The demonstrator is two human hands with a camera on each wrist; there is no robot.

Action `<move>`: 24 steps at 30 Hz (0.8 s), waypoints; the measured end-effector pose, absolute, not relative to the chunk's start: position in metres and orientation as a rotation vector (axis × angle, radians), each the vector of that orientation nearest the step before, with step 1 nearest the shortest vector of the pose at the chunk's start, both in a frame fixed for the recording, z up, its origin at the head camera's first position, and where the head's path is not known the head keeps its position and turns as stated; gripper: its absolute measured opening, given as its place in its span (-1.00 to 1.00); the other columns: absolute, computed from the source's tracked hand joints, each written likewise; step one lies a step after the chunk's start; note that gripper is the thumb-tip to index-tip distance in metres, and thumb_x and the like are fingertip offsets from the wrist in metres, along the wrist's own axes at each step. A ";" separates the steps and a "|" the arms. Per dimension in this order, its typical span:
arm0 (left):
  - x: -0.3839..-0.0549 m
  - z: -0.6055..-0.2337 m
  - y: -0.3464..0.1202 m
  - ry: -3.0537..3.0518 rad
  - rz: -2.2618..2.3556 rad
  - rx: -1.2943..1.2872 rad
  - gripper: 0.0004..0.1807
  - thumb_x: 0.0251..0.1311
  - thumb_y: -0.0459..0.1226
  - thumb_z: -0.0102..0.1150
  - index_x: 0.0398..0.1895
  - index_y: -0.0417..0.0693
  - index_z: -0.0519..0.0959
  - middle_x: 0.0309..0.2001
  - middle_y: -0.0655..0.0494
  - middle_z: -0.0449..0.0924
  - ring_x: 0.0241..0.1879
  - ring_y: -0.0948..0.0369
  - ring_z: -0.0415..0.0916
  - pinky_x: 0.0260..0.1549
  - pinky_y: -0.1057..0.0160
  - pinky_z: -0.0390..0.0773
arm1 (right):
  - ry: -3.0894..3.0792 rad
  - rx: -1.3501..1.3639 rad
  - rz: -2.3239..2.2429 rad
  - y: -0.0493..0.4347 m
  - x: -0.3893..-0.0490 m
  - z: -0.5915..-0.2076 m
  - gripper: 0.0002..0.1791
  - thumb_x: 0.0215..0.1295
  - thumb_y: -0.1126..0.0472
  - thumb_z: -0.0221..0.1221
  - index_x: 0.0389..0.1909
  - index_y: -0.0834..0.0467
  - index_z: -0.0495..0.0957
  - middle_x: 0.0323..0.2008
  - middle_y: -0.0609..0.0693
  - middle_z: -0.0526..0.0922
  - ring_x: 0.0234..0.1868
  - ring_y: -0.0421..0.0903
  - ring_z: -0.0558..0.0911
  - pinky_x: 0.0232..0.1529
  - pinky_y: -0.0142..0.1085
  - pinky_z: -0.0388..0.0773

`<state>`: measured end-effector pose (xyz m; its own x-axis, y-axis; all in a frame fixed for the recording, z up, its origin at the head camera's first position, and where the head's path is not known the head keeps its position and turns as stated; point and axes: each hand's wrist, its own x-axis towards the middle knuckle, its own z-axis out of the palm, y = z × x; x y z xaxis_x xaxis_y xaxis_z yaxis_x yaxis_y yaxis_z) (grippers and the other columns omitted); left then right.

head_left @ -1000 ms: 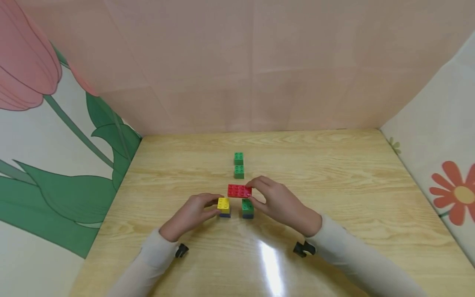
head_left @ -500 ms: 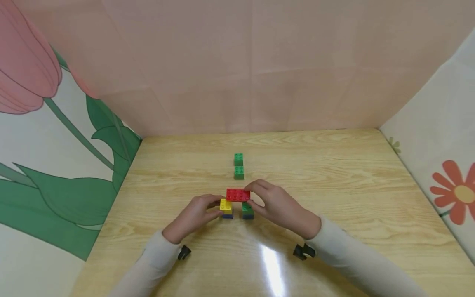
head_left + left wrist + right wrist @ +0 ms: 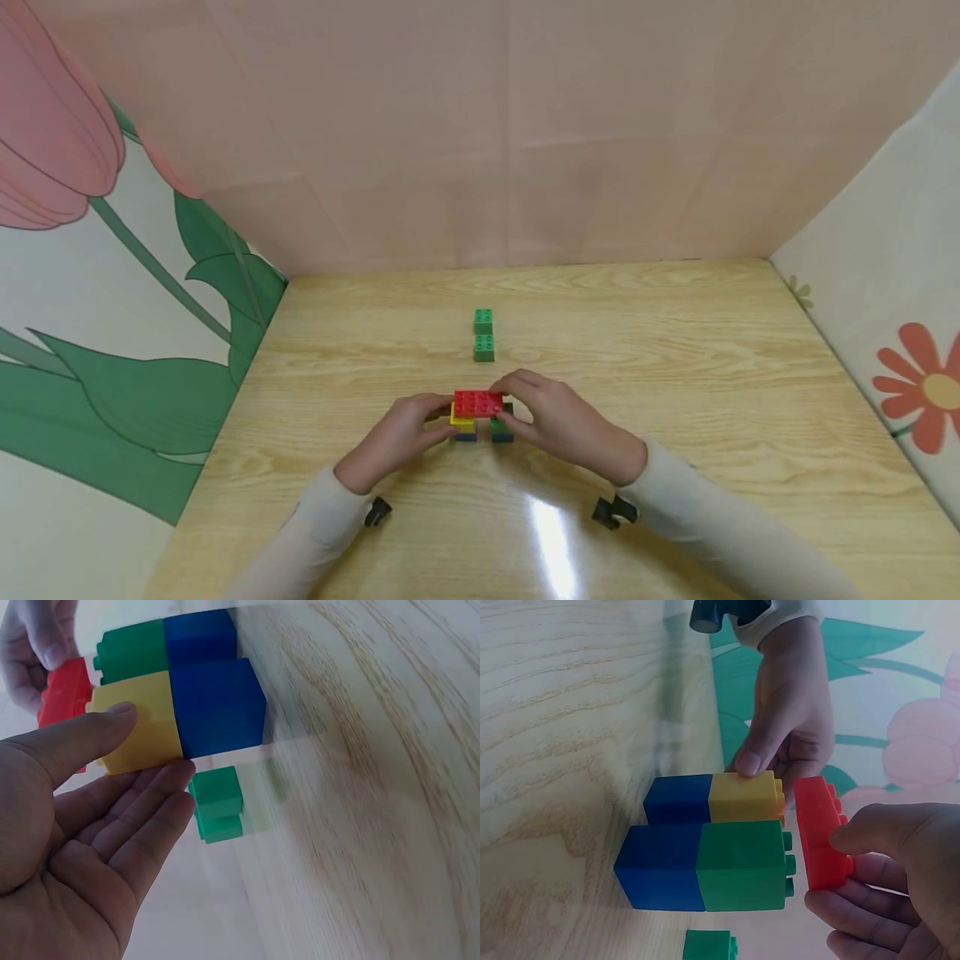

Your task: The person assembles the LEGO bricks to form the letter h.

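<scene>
My left hand [image 3: 401,437] pinches a yellow toy brick [image 3: 154,739] between thumb and fingers. That yellow brick sits on a blue brick [image 3: 219,709], forming a short upright stack on the table. Close to its right stands a second stack, a green brick [image 3: 742,866] on a blue one [image 3: 662,868]. Above both stacks, my right hand [image 3: 566,425] grips a long red brick [image 3: 477,404] by its right end, studs upward. In the right wrist view a narrow gap shows between the red brick and the green brick's studs.
Farther back on the wooden table [image 3: 660,333], two small green bricks [image 3: 483,321] lie in line, one behind the other. A pink backdrop [image 3: 525,167] rises at the table's far edge, with flower-printed panels on both sides.
My right hand has brought the red brick toward me and slightly left, over the two stacks. My left hand has slid the yellow-and-blue stack rightward, nearer the green-and-blue one.
</scene>
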<state>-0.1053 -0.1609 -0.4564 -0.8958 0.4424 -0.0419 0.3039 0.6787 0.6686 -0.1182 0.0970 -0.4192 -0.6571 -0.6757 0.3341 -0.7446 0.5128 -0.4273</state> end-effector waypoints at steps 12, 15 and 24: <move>-0.106 -0.457 -0.159 2.693 1.064 0.640 -0.57 0.24 -0.22 0.30 0.16 -0.13 0.55 0.09 0.03 0.60 0.05 0.14 0.57 -0.01 0.25 0.59 | -2.637 1.243 0.867 0.096 -0.118 -0.424 -0.66 0.21 0.18 0.34 -0.01 0.13 0.57 -0.11 -0.08 0.63 -0.14 -0.17 0.65 -0.18 -0.36 0.64; -0.106 -0.457 -0.158 2.691 1.072 0.645 -0.57 0.23 -0.23 0.31 0.16 -0.13 0.55 0.08 0.04 0.60 0.05 0.15 0.57 -0.01 0.26 0.59 | -2.644 1.237 0.860 0.097 -0.118 -0.425 -0.65 0.21 0.17 0.35 0.00 0.13 0.57 -0.10 -0.08 0.62 -0.15 -0.18 0.64 -0.19 -0.37 0.64; -0.107 -0.457 -0.158 2.683 1.046 0.622 -0.54 0.24 -0.20 0.30 0.19 -0.10 0.54 0.11 0.06 0.59 0.06 0.17 0.56 0.00 0.28 0.57 | -2.645 1.245 0.844 0.097 -0.118 -0.426 -0.66 0.22 0.15 0.34 0.00 0.12 0.58 -0.09 -0.09 0.61 -0.16 -0.18 0.64 -0.22 -0.39 0.63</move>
<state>-0.1066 -0.1582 -0.4575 -0.8925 0.4502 -0.0286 0.3120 0.6618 0.6817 -0.1184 0.0968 -0.4265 -0.6614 -0.6820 0.3119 -0.7366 0.5127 -0.4411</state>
